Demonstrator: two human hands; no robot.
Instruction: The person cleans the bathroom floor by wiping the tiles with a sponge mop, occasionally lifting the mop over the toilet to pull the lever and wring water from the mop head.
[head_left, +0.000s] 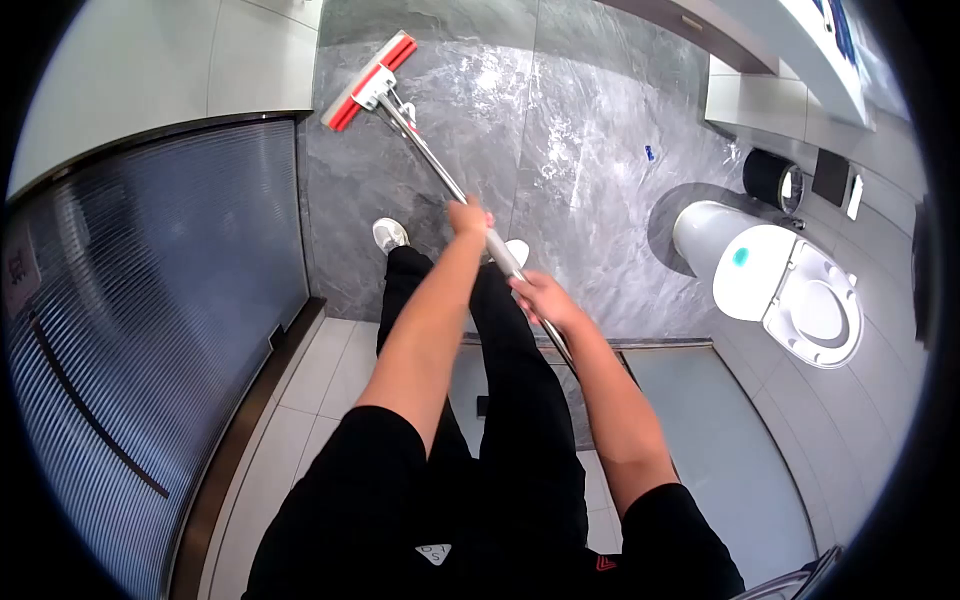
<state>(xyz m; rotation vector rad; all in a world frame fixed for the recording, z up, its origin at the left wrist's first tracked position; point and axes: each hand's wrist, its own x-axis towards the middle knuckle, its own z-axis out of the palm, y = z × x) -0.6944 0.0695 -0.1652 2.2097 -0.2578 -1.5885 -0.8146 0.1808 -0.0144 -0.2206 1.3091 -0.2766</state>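
Observation:
A sponge mop [372, 88] with a red-and-white head lies against the grey floor at the upper left. Its metal pole slants down to the right, toward my body. My left hand [468, 216] is wrapped round the pole about midway. Farther back, my right hand [545, 299] grips the pole near its rear end, just past a pale grey sleeve on it. Both sets of fingers are closed on the pole. Wet, shiny patches show on the grey marbled floor [590, 120] to the right of the mop head.
To the right stands a white toilet [760, 270] with its lid raised. Beyond it a black bin [772, 180] sits by the wall. A small blue scrap [649, 153] lies on the floor. A ribbed glass door [170, 270] fills the left side, and a vanity [720, 40] overhangs the upper right.

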